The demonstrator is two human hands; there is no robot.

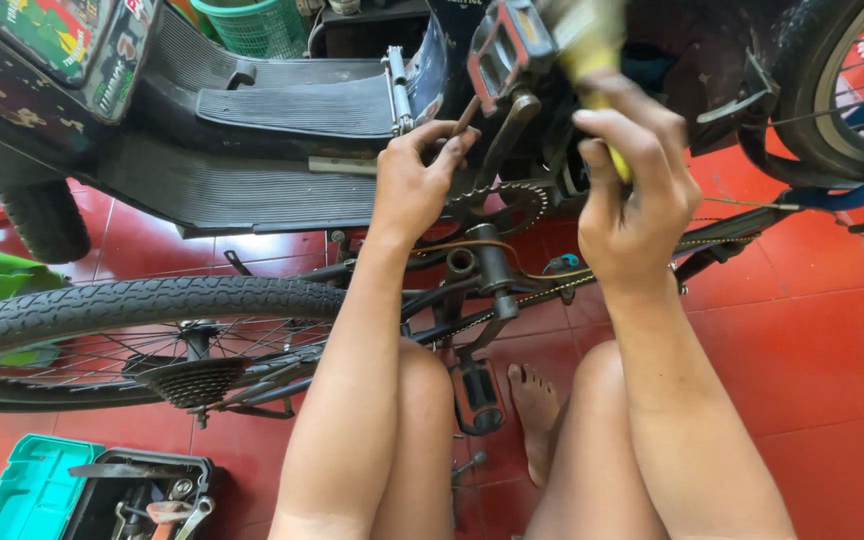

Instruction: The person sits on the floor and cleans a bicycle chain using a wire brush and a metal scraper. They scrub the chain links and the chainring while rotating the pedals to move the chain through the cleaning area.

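Centrally, an upturned black bicycle (pixel 472 290) lies on its side on the red tiled floor (pixel 812 340), with its toothed metal chainring (pixel 507 205) and black crank arm (pixel 497 150) between the two hands.

Left hand (pixel 414 185): fingers narrow, pinched on a thin brown metal rod (pixel 465 115) whose lower end points down at the chainring area; the fingertips rest just above the chainring.

Right hand (pixel 634 195): closed in a fist round a yellow tool handle (pixel 597 70), blurred, held upright just beside the crank; the working end is hidden behind the fist.

Upper grey-and-red bicycle pedal (pixel 507 45): at the top end of the crank arm, between the rod and the yellow handle.

Lower black pedal with red reflector (pixel 476 395): near the floor, between the person's knees, just beside a bare foot (pixel 535 410).

Black knobbly rear tyre (pixel 142 305): at the left, with a dark metal sprocket cluster (pixel 195 380) at its hub.

Second black tyre (pixel 817 90): at the top right corner of the floor.

Dark motor scooter with ribbed rubber footboard (pixel 292 105): behind the bicycle, along the top edge.

Open turquoise plastic toolbox (pixel 37 490): at the bottom left corner of the floor, touching a black tray of hand tools (pixel 142 495).

Green plastic mesh basket (pixel 252 25): at the top edge, behind the scooter.
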